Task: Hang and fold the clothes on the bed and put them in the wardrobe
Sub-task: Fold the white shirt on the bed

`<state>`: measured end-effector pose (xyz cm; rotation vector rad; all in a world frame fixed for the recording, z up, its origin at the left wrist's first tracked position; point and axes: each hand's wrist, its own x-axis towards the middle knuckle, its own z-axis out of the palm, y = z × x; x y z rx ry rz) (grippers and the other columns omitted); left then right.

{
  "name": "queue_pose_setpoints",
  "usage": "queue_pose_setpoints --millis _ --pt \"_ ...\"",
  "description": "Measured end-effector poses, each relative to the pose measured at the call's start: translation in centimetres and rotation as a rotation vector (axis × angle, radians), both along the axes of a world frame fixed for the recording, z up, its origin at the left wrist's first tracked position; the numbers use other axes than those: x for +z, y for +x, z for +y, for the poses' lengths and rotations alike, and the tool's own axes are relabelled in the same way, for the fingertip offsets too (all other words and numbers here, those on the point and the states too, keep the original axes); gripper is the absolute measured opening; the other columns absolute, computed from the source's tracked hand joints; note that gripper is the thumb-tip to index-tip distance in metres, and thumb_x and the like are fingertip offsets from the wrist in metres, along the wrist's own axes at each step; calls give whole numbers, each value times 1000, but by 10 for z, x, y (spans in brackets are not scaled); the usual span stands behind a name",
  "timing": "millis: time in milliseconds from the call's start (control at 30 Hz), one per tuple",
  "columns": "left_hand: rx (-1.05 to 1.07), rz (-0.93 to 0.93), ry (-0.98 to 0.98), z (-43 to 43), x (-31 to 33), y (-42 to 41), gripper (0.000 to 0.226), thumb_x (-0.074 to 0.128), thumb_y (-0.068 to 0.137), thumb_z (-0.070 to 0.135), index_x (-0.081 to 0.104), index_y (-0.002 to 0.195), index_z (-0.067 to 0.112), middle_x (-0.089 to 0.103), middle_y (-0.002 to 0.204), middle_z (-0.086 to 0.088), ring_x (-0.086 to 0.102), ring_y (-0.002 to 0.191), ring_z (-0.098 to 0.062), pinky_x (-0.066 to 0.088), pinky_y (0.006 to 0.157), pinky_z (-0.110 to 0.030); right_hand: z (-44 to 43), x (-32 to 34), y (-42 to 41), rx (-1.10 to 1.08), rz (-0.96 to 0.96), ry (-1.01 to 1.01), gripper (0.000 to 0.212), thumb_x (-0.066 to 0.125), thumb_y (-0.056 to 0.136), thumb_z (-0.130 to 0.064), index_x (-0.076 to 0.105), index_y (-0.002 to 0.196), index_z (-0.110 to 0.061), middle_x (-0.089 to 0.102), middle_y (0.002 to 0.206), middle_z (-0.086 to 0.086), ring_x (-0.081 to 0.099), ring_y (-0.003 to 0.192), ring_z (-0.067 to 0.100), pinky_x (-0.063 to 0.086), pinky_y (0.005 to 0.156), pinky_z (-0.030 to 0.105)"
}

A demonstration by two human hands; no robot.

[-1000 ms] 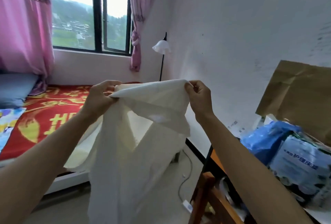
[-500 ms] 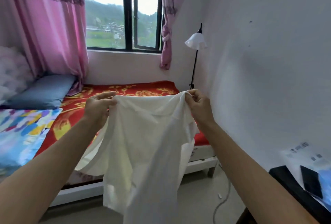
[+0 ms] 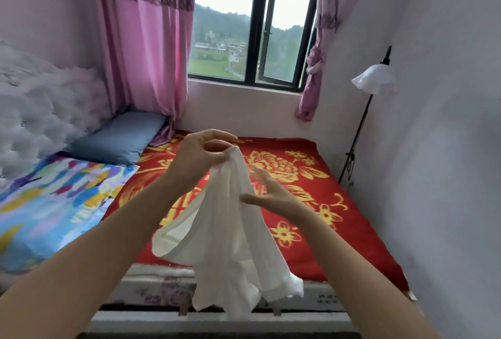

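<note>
A white garment hangs in the air in front of me, over the foot of the bed. My left hand pinches its bunched top edge between thumb and fingers and holds it up. My right hand is lower and to the right, fingers straight and spread, with the flat of the hand against the side of the hanging cloth. The garment's lower edges dangle loose above the bed frame.
The bed carries a red blanket with gold flowers, a colourful quilt at left and a blue pillow. A tufted headboard stands at the left, a floor lamp by the right wall, pink curtains beside the window.
My view turned left toward the bed. Both hands held the garment spread by its top edge; now the left hand holds the gathered top alone and the right hand has let go and dropped lower.
</note>
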<state>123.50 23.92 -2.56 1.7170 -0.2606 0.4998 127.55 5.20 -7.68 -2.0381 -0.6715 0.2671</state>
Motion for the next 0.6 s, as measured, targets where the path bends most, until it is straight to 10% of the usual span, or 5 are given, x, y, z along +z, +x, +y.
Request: queue_pose_setpoints --millis 100,267,400,600 --pt "-19 2 -13 29 -2 39 35 64 78 -10 69 83 24 70 70 8 63 66 -2 51 61 -15 50 -6 36 2 -33 77 12 58 92 -16 58 99 -7 60 93 3 59 84 16 50 73 25" --pt "-1 13 -35 115 -24 110 35 73 77 4 64 97 30 69 89 7 65 84 -7 51 72 -22 118 4 112 -172 87 284 18 50 94 -5 57 78 0 54 72 7 50 62 15 40 57 25" --pt "24 184 -45 170 -85 142 92 65 46 82 44 124 38 52 128 4 50 118 -10 43 93 -24 162 20 159 -334 141 404 28 55 94 -18 60 69 -6 60 60 -1 54 53 9 42 44 18" --pt "-56 321 -130 187 -176 161 127 65 37 87 31 141 22 33 147 2 33 136 -15 32 110 -37 202 21 202 -501 59 477 41 59 91 -26 46 58 -5 48 59 5 45 55 15 37 52 26"
